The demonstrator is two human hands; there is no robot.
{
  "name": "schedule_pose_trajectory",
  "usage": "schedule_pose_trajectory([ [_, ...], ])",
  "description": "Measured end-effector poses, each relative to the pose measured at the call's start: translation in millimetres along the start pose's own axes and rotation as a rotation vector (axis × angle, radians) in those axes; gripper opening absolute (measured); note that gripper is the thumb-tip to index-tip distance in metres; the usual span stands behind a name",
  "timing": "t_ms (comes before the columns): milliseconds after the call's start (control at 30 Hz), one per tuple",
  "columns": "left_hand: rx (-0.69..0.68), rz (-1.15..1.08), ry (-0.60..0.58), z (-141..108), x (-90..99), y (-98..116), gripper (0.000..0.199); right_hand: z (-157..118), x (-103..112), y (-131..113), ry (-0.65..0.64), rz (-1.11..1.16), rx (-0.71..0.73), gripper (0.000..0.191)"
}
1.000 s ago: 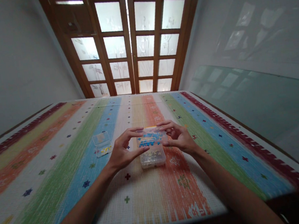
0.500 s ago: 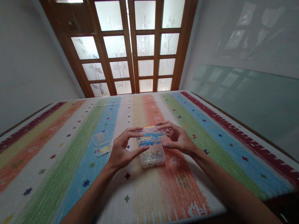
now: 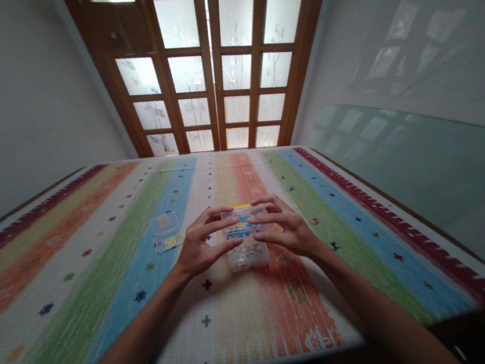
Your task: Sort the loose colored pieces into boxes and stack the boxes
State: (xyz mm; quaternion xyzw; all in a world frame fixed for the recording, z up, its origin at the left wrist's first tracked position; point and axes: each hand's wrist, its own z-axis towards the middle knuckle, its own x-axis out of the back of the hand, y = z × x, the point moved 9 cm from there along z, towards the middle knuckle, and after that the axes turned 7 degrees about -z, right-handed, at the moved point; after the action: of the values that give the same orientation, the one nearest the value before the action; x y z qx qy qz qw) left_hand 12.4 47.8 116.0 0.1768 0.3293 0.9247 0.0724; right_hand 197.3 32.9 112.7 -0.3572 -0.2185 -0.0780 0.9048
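Between my two hands is a small clear plastic box [image 3: 244, 227] with bright blue pieces inside. My left hand [image 3: 203, 239] grips its left side, thumb at the near edge and fingers across the top. My right hand [image 3: 286, 226] holds the right side the same way, its fingertips covering part of the box. Just in front of it, nearer to me, is another clear box [image 3: 248, 256] with pale small pieces in it. Whether the two boxes touch I cannot tell. A strip of yellow [image 3: 240, 206] shows behind the fingers, its source hidden.
To the left of my left hand stands a small clear case [image 3: 167, 232] with its lid up and yellow pieces inside. A striped, multicoloured cloth [image 3: 160, 308] covers the table. Beyond the far edge are wooden doors [image 3: 216, 109] with frosted panes; walls flank both sides.
My right hand's fingers have shifted left and lower over the box, covering more of the blue pieces. The yellow strip behind it shows more. My left hand has barely moved.
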Motion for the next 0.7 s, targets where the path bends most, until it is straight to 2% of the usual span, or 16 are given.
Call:
schedule_pose_trajectory([
  [333, -0.018, 0.045, -0.078, 1.3, -0.4, 5.8, 0.039, -4.7, -4.1, -3.3, -0.070, -0.040, 0.030, 0.033],
  [500, 0.008, 0.114, -0.163, -7.6, -4.2, 2.0, 0.061, -11.1, -6.6, 0.9, -0.104, -0.063, 0.041, 0.065],
  [700, 0.026, 0.138, -0.229, -18.8, -10.7, -7.7, 0.070, -22.0, -12.3, 12.5, -0.148, -0.084, 0.042, 0.070],
])
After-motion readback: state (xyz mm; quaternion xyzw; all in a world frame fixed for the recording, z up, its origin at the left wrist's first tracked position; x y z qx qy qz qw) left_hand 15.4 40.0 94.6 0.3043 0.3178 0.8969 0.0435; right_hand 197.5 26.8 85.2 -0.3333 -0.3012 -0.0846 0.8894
